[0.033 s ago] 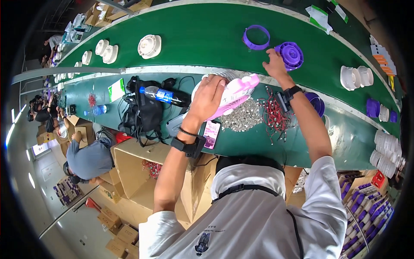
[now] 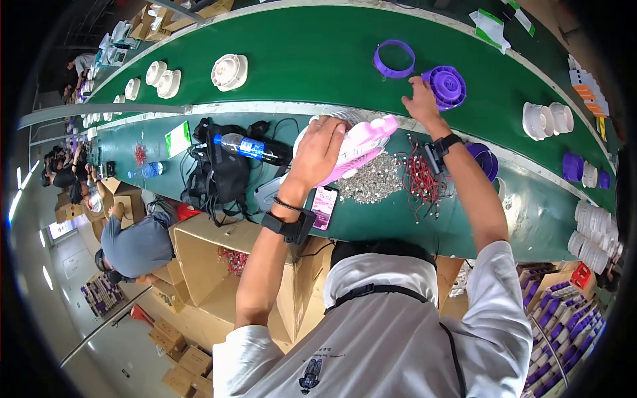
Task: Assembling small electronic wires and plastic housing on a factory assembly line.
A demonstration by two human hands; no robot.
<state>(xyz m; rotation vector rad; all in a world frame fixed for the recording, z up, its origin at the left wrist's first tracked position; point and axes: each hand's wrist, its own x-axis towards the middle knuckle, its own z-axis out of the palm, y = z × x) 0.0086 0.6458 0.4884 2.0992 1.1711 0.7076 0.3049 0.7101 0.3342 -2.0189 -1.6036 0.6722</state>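
My left hand (image 2: 321, 149) lies over a white and pink plastic part (image 2: 365, 140), its fingers close together and bent across the white upper side. What the fingertips and thumb do underneath is hidden. Out over the green belt reaches my right hand (image 2: 422, 105), fingers apart and nothing visible in them. It is right beside the left rim of a purple round ribbed housing (image 2: 446, 87); whether they touch I cannot tell. A thin purple ring (image 2: 394, 58) lies just beyond that hand.
Small metal pieces (image 2: 371, 180) are heaped beside red and black wires (image 2: 424, 176). A phone (image 2: 324, 207), a dark bottle (image 2: 249, 147) and a black bag (image 2: 215, 166) occupy the bench. White round housings (image 2: 229, 71) stand on the belt. An open carton (image 2: 212, 259) is below left.
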